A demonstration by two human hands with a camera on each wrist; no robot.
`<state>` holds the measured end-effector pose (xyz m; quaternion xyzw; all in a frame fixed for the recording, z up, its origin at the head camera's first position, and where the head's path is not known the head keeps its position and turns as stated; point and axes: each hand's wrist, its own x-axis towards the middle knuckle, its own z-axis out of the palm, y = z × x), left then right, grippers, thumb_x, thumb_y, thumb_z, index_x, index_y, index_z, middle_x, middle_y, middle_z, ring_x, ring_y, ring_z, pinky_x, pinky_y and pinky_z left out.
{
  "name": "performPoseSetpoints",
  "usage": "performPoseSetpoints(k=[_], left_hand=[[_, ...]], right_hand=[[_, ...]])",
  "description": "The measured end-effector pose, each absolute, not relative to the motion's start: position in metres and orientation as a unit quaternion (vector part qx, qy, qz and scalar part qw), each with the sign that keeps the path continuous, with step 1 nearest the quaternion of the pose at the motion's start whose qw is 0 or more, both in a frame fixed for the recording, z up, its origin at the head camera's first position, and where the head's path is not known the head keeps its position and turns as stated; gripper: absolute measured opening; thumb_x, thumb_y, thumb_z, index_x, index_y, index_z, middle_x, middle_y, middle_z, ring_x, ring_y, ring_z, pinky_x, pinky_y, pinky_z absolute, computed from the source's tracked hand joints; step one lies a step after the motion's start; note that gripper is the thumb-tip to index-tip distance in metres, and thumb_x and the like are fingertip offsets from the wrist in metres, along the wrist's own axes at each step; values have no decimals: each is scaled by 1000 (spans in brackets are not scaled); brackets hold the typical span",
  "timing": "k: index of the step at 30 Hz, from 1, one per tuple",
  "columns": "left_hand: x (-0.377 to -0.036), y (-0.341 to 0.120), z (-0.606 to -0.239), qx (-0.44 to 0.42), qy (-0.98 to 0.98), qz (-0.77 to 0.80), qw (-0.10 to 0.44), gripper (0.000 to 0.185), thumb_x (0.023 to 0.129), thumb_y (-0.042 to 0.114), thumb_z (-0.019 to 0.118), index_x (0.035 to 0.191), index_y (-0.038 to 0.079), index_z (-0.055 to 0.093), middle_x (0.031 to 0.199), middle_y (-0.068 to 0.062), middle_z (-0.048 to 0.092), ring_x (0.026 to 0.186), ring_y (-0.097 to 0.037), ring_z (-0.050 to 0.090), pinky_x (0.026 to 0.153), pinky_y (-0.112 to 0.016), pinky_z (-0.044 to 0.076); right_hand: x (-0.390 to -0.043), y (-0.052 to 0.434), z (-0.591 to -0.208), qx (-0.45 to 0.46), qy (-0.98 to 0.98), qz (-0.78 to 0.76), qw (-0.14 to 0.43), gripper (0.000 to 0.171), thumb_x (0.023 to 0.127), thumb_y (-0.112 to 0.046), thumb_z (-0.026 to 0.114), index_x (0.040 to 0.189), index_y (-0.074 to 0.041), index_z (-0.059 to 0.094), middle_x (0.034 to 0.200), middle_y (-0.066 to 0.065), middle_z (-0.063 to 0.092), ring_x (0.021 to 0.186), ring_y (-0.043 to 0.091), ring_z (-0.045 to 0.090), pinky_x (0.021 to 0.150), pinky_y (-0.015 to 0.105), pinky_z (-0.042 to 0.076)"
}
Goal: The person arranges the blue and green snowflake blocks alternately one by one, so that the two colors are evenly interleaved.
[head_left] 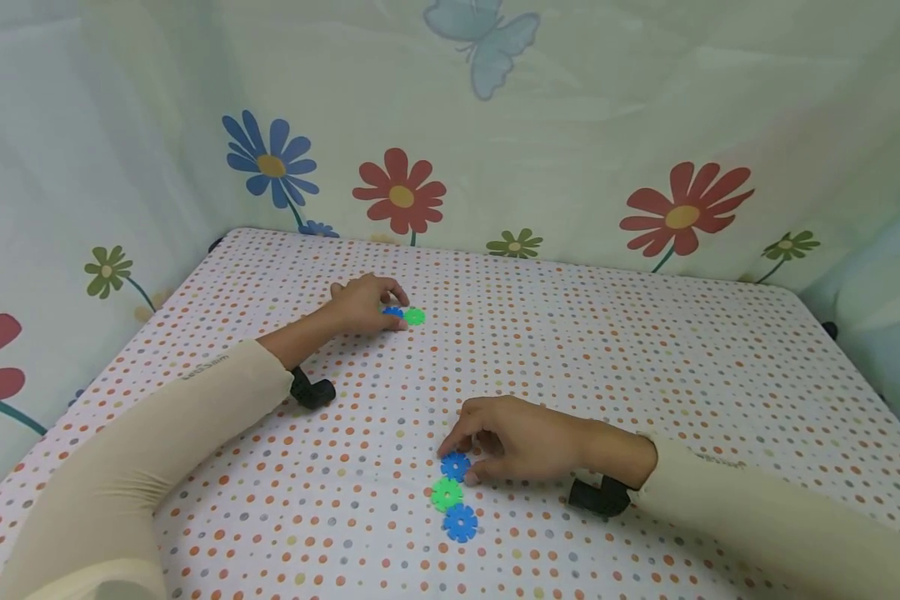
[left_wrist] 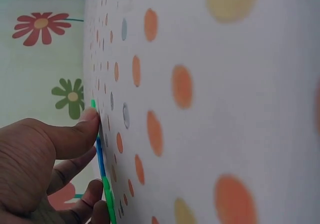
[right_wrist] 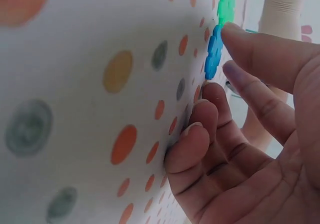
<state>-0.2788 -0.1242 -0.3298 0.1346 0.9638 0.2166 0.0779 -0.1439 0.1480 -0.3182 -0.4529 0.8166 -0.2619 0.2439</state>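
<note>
Fingers (head_left: 450,440) of right hand (head_left: 521,440) pinch flat, notched blue plastic disc (head_left: 455,466) heading near blue-green-blue row; left hand (head_left: 363,304) fingers grip far blue disc (head_left: 393,312) touching green disc (head_left: 415,317) on dotted cloth desk (head_left: 645,350).

Head view looks forward and down over the dotted surface (head_left: 570,333) from above, taking in both arms. Each wrist view sits very close, skimming along the surface beside its own hand, tilted sideways. All three share the dotted cloth and flowered backdrop (head_left: 645,125).
</note>
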Motion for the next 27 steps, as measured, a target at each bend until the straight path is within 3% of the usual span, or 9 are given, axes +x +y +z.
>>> performPoseSetpoints(k=[17, 27], left_hand=[[-277, -113, -329, 142, 962, 222, 70, 33, 85, 38, 77, 113, 24, 67, 122, -7, 65, 114, -30, 59, 96, -58, 25], [-276, -112, -327, 140, 961, 226, 69, 29, 84, 37, 78, 109, 23, 70, 120, -7, 65, 110, -29, 60, 97, -57, 25]], right_hand=[[-140, 146, -319, -472, 827, -220, 212, 32, 87, -26, 77, 118, -29, 70, 92, -10, 55, 72, 4, 49, 65, 17, 44], [-140, 144, -318, -465, 832, -214, 213, 26, 86, -26, 77, 111, -24, 70, 94, -11, 57, 75, 4, 50, 67, 18, 45]])
